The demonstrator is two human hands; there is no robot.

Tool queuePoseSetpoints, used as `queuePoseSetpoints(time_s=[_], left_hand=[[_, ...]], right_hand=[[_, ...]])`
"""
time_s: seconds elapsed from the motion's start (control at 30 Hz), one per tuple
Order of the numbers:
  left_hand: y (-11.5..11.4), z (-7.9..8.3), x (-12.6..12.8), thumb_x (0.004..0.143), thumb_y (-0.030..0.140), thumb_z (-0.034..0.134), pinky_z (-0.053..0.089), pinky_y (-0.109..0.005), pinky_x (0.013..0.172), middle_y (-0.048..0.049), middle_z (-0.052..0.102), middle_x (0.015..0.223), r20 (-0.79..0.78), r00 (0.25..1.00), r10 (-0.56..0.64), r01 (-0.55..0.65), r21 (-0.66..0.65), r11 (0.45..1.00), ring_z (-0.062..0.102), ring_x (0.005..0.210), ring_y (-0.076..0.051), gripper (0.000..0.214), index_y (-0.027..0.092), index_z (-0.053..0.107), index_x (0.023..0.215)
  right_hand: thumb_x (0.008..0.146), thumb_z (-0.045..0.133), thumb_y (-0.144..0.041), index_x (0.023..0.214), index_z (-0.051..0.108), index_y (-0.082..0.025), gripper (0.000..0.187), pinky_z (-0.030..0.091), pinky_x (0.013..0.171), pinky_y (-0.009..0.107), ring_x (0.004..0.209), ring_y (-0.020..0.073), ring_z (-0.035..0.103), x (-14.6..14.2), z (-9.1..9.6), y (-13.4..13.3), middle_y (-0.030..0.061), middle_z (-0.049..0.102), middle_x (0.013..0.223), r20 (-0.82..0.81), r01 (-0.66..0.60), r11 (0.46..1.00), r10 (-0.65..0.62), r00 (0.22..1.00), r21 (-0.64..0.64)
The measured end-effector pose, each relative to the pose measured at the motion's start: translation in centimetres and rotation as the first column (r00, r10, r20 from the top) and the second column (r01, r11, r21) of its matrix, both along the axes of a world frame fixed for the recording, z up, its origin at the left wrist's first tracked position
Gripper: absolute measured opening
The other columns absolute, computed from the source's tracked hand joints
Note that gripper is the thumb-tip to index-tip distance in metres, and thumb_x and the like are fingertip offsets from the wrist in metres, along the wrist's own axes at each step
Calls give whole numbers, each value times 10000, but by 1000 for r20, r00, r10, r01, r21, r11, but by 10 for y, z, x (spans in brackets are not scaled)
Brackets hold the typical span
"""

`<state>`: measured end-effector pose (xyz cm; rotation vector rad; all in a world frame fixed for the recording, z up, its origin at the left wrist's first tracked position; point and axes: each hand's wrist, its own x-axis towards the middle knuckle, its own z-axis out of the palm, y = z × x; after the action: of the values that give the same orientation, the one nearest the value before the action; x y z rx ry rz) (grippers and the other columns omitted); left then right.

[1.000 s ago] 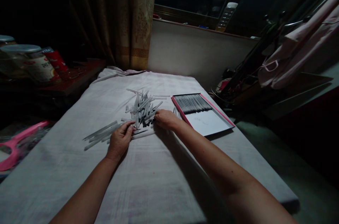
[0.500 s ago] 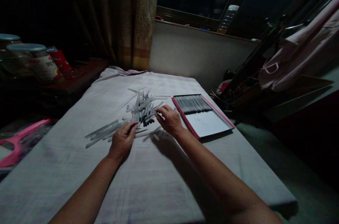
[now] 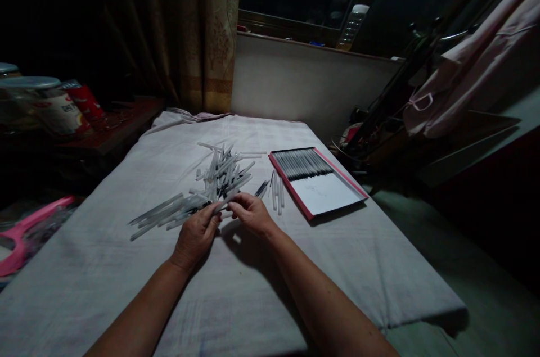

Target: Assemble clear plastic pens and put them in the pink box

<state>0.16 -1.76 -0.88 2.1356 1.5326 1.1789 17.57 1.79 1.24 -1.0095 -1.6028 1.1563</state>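
Observation:
My left hand is closed in a pinch around the lower end of a pale, translucent pen barrel. Fingers bent, my right hand meets it from the other side and pinches at the same barrel; its fingertips are partly hidden. Just beyond both hands lies a loose pile of clear pen barrels with black parts among them. More long barrels are spread to the left of my left hand. Right of the pile are several dark pointed pieces and a few separate pale tubes.
A shallow red-edged box on the right of the cloth-covered table holds a row of black-tipped pens. Jars stand on a side table at left, near a pink plastic handle. A bottle is on the windowsill.
My right hand has come from the right edge of the pile toward my left hand, and a pen barrel now lies between them. The view has shifted slightly.

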Motion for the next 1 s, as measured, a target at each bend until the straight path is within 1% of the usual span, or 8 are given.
queuePoseSetpoints(time_s=[0.07, 0.1, 0.13, 0.17, 0.23, 0.43, 0.7, 1.0], left_hand=[[0, 0, -1, 922, 421, 435, 570, -346, 836, -87, 775, 1030, 7, 999, 39, -39, -19, 999, 727, 909, -246, 418, 199, 694, 1164], [0, 1, -1, 918, 426, 438, 569, -341, 832, -88, 776, 1016, 9, 998, 56, -56, -20, 998, 730, 899, -246, 422, 196, 697, 1159], [1, 1, -1, 914, 431, 443, 568, -337, 831, -88, 777, 1009, 11, 997, 72, -72, -17, 997, 731, 897, -247, 423, 195, 700, 1153], [0, 1, -1, 910, 435, 449, 566, -333, 830, -89, 777, 1008, 10, 996, 90, -89, -13, 996, 732, 901, -250, 422, 196, 703, 1148], [0, 1, -1, 908, 444, 459, 565, -329, 815, -92, 778, 1008, 5, 992, 123, -123, -9, 992, 733, 904, -257, 424, 197, 704, 1149], [-2, 5, -1, 932, 476, 450, 559, -312, 762, -90, 781, 1034, -14, 991, 135, -136, -64, 989, 741, 881, -255, 450, 198, 696, 1185], [-5, 11, 0, 938, 520, 401, 542, -310, 702, -93, 791, 998, -41, 988, 151, -154, -105, 982, 749, 854, -262, 517, 180, 694, 1196], [-4, 12, -2, 941, 518, 389, 545, -310, 730, -96, 788, 1019, -22, 993, 114, -116, -98, 988, 746, 884, -262, 522, 168, 698, 1175]], right_hand=[[928, 504, -322, 996, 695, -199, 238, 530, 687, 268, 770, 162, 665, 18, 8, 11, 20, 720, 848, 325, 5, 996, -33, 945, 88], [964, 466, -295, 1063, 697, -209, 266, 528, 745, 265, 851, 163, 677, 29, 13, 18, 32, 735, 931, 571, 7, 988, -96, 816, 156], [990, 430, -290, 1117, 689, -246, 293, 519, 815, 262, 948, 160, 676, 42, 18, 25, 31, 736, 1038, 791, 10, 973, -192, 581, 229], [980, 453, -270, 1136, 695, -225, 291, 510, 859, 295, 1017, 195, 668, 54, 24, 33, 75, 724, 1111, 849, 29, 969, -228, 477, 244], [956, 478, -238, 1105, 721, -180, 291, 510, 863, 342, 1048, 254, 666, 77, 34, 47, 144, 707, 1128, 907, 26, 970, -237, 350, 243], [930, 512, -221, 1134, 730, -231, 298, 521, 833, 349, 1072, 282, 667, 101, 49, 70, 139, 686, 1159, 989, -194, 970, -134, 69, 145], [954, 458, -139, 1051, 722, -164, 282, 516, 811, 338, 1052, 276, 672, 88, 63, 82, 166, 690, 1097, 985, -459, 888, -87, -148, 10], [1018, 325, -125, 1178, 605, -119, 323, 502, 798, 327, 1048, 245, 623, 106, 51, 72, 164, 651, 1124, 973, -566, 822, -175, -152, 59]])
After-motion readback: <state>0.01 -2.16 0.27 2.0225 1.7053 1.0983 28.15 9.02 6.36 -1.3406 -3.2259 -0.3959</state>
